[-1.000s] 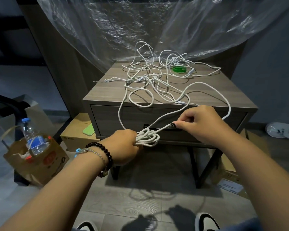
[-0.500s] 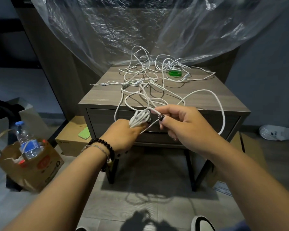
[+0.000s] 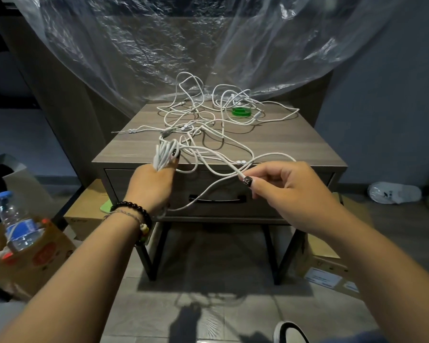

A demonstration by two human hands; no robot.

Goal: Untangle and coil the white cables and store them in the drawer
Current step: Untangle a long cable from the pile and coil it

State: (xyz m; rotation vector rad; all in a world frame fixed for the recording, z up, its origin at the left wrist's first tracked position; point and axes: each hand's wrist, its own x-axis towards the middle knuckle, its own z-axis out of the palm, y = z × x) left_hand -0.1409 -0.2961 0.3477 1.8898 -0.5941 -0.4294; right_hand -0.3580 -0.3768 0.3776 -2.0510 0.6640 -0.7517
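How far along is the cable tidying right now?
Early. The left hand grips a small coil, and the right hand pinches the same cable's loose run. Most cables lie tangled on the nightstand, and the drawer is closed.

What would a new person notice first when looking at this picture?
First, the tangle of white cables spread over the top of the wooden nightstand, with a green tape roll among them near the back. Next, the two hands in front of it: the left hand holds a coiled bundle upright, while the right hand pinches a loose cable strand. The drawer below is closed.
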